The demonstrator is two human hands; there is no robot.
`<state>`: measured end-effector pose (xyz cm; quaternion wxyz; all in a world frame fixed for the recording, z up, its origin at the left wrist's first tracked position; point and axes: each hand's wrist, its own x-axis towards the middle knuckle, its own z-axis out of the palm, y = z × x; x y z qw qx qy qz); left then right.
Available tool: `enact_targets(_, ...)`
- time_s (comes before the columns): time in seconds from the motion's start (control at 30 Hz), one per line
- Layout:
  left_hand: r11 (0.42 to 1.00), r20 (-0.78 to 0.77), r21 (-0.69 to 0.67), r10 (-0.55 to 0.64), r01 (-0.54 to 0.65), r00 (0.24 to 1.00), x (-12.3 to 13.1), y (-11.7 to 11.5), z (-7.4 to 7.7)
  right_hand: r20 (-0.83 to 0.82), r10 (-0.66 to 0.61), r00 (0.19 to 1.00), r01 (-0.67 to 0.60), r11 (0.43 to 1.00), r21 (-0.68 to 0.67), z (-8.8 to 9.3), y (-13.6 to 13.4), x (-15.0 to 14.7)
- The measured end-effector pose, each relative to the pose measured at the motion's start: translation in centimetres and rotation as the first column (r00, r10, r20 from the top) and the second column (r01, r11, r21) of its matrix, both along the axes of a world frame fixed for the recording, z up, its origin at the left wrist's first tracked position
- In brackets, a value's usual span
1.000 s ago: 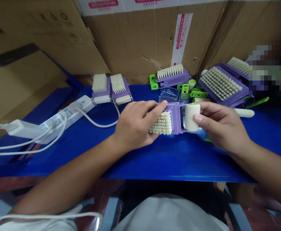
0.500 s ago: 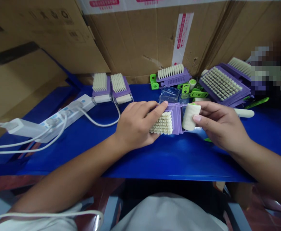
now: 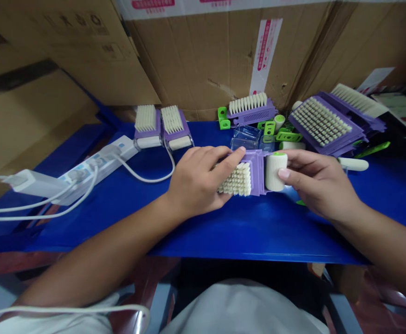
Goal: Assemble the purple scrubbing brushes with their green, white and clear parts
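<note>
My left hand (image 3: pixel 201 178) is wrapped over a purple brush (image 3: pixel 257 172) with cream bristles (image 3: pixel 239 181), its fingers covering part of the bristles. Between the thumb and fingers of my right hand (image 3: pixel 316 178) is a ribbed cream roller (image 3: pixel 276 172) with a green end. The roller stands against the right end of the purple brush body; whether it is fixed there I cannot tell. Just behind the brush lie clear plastic pieces (image 3: pixel 246 138) and green brackets (image 3: pixel 289 135).
Two purple brushes with rollers (image 3: pixel 161 125) sit at the back left, near a white power strip (image 3: pixel 98 167) with cables. More brush bodies (image 3: pixel 321 123) are piled at the back right. Cardboard boxes (image 3: pixel 206 60) rise behind the blue table (image 3: pixel 206 236).
My right hand has moved the roller slightly and turned it more upright against the end of the brush. My left hand keeps its hold on the brush.
</note>
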<state>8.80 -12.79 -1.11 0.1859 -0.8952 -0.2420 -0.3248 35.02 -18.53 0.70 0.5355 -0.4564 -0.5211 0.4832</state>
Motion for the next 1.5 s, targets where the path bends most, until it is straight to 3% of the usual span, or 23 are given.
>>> enact_targets(0.57, 0.999, -0.012, 0.041, -0.021, 0.021, 1.000, -0.16, 0.22, -0.19, 0.039, 0.118, 0.992, -0.118, 0.993, 0.000, 0.31, -0.21, 0.11)
enact_targets(0.97, 1.000, -0.022, 0.013, 0.003, -0.003, 1.000, 0.06, 0.01, 0.14, -0.099, 0.054, 0.994, -0.057, 0.998, -0.032, -0.07, -0.02, -0.08)
enact_targets(1.2, 1.000, -0.029, 0.003, 0.002, -0.002, 1.000, 0.01, -0.10, 0.12, -0.094, 0.094, 0.991, -0.100, 0.993, -0.067, 0.02, 0.13, 0.11)
enact_targets(1.5, 0.999, -0.029, -0.033, 0.023, -0.024, 0.999, -0.07, 0.02, -0.06, -0.011, 0.008, 1.000, -0.009, 0.997, -0.071, 0.02, -0.02, 0.37)
